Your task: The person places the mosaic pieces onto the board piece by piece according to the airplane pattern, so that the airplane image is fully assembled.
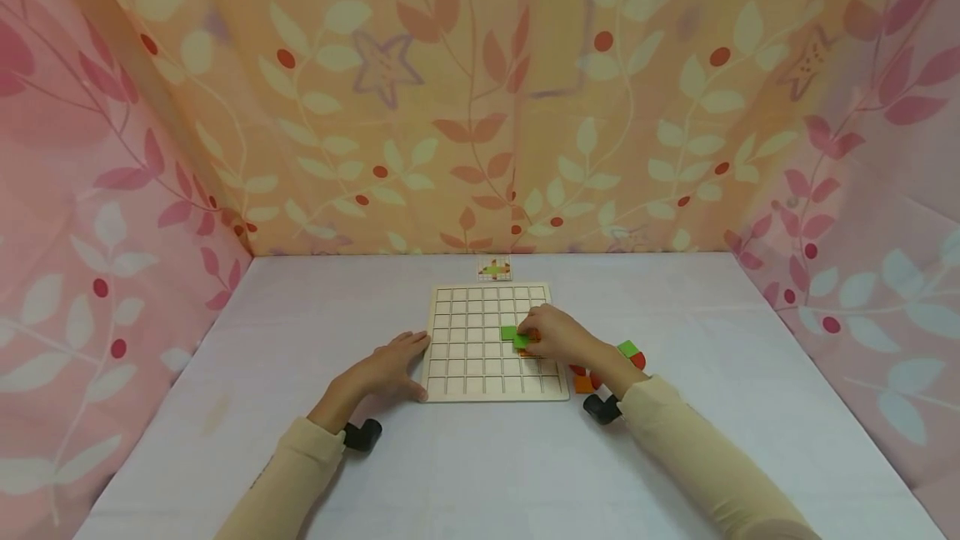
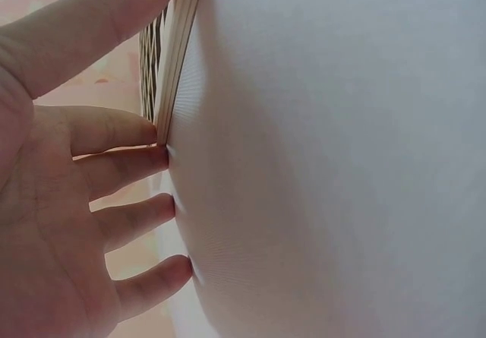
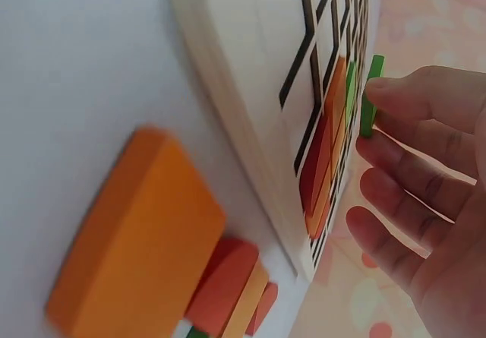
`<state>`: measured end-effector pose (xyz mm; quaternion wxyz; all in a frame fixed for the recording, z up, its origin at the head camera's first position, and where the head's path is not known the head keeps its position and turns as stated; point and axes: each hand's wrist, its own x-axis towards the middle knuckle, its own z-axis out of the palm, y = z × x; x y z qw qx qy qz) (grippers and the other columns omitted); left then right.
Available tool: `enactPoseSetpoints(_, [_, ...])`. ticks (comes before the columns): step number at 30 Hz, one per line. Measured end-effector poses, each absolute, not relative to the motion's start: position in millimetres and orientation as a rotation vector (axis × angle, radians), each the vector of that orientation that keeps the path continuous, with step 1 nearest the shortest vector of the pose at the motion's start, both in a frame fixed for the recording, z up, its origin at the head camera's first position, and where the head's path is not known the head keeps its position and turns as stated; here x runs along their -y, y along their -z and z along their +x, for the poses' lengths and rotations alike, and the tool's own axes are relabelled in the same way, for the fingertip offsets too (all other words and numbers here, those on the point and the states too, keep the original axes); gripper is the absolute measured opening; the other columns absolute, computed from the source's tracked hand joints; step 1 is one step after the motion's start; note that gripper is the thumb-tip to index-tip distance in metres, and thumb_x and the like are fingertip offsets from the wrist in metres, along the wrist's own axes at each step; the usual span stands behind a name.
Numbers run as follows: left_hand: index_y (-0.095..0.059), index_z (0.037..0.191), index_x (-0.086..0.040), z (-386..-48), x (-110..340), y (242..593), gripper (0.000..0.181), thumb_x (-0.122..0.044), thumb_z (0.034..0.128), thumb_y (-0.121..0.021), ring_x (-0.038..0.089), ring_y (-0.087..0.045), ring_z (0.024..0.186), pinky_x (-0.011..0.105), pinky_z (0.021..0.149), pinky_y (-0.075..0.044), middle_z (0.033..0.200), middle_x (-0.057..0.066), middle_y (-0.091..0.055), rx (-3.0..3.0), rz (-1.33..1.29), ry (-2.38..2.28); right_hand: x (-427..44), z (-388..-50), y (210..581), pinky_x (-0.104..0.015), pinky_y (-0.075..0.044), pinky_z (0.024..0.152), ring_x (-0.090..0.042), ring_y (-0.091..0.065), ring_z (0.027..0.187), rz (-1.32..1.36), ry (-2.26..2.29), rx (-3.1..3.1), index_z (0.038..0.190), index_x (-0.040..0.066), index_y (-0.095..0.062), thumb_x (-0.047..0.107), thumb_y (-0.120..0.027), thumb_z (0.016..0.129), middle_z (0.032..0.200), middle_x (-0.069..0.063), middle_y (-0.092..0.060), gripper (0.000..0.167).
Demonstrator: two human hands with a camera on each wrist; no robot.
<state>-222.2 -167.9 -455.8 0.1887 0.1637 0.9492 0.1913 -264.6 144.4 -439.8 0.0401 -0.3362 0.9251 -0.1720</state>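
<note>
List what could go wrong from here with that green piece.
1. The green piece is pinched above the grid board by the right hand; it might slip or land across the lines.
2. That hand's other fingers hang near pieces already laid, such as the red one, and could nudge them.
3. Loose pieces, like the orange block, lie near the right wrist, which may knock them.

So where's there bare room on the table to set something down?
Bare tabletop lies between the left hand and left drape, between the sleeves below the board, and right of the loose blocks. Crowded: the board's right side, where the right hand pinches a green block.
</note>
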Motion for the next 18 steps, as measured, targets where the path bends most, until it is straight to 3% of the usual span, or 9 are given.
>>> enactPoseSetpoints(18, [-0.033,0.151,-0.001,-223,168,457,0.096,-0.029,0.0744,-0.084,0.038,-0.018,0.150,0.064,0.115,-0.022,0.160,0.015,-0.028,-2.680,0.461,-0.537,-124,-263,446,-0.027,-0.046,0.074,-0.016,-0.052,0.086,-1.077,0.454,-2.815,0.101,0.006,-0.076,0.009,-0.074,0.081,0.093,-0.004,-0.067,0.021])
